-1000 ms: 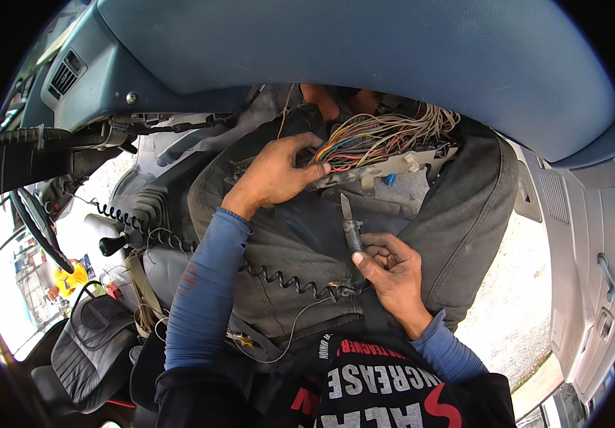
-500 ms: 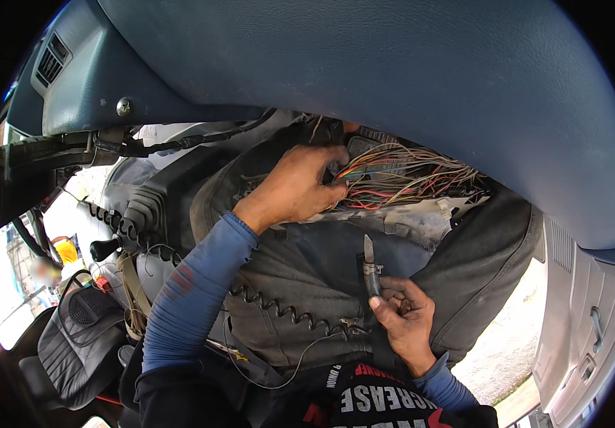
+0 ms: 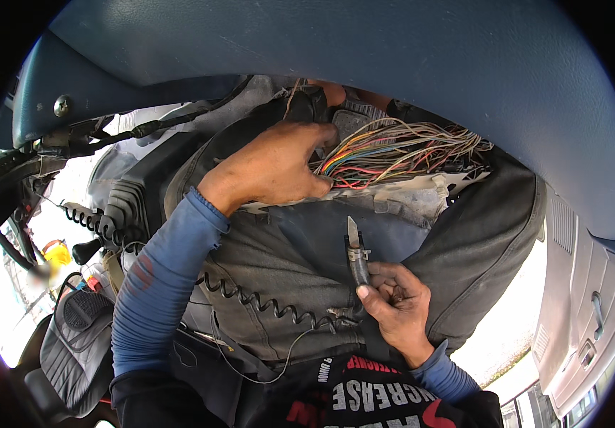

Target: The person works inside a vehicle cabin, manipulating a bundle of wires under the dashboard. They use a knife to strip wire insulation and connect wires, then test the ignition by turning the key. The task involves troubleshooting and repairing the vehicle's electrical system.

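Note:
My left hand (image 3: 286, 164) grips the left end of a bundle of multicoloured wires (image 3: 382, 153), thumb and fingers curled around it. The wires lie along a pale, dirty panel (image 3: 400, 196) with metal fittings, over my lap beneath the dashboard. Lower down, my right hand (image 3: 396, 307) is closed on a knife (image 3: 354, 242), its blade pointing up toward the wires, a metal clamp around its dark handle. A coiled black cord (image 3: 250, 299) crosses my thighs below my left hand.
The dashboard (image 3: 336, 39) overhangs the wiring. To the left are a gear lever (image 3: 86, 250), a black cushioned seat (image 3: 72, 357) and cables. The door panel (image 3: 578, 314) stands at the right, with bright ground between it and my leg. A yellow shape (image 3: 56, 251) shows outside.
The view has shifted, moving the dashboard and wires in the picture. My left hand stays at the wire bundle, and my right hand still holds the knife upright below it.

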{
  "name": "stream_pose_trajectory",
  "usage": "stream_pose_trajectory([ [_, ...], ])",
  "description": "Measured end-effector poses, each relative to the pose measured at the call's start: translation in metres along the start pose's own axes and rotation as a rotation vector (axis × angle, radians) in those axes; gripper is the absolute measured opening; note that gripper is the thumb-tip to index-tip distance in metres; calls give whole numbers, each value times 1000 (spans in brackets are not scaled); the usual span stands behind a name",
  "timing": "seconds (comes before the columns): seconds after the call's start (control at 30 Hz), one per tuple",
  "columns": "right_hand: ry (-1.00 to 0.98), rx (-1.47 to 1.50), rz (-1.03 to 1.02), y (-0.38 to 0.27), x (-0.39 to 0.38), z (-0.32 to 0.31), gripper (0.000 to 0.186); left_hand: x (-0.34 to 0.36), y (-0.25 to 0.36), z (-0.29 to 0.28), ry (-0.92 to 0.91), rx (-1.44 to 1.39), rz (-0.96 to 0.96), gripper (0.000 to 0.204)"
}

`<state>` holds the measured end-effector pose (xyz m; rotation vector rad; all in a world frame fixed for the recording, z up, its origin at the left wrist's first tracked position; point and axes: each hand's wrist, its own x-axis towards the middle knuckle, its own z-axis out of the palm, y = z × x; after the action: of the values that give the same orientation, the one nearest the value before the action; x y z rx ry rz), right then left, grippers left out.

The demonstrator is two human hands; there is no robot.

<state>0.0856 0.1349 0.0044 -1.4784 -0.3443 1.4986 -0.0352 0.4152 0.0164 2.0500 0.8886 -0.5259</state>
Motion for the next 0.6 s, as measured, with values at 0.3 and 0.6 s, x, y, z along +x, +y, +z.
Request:
stream_pose_trajectory([
  [0.3,-9,34,30,-6,-2,0,29,7,-8,26,300,-127,47,38],
  [0.6,-48,32,8,-3,1,-2,30,19,-19,17,16,-498,-82,52],
])
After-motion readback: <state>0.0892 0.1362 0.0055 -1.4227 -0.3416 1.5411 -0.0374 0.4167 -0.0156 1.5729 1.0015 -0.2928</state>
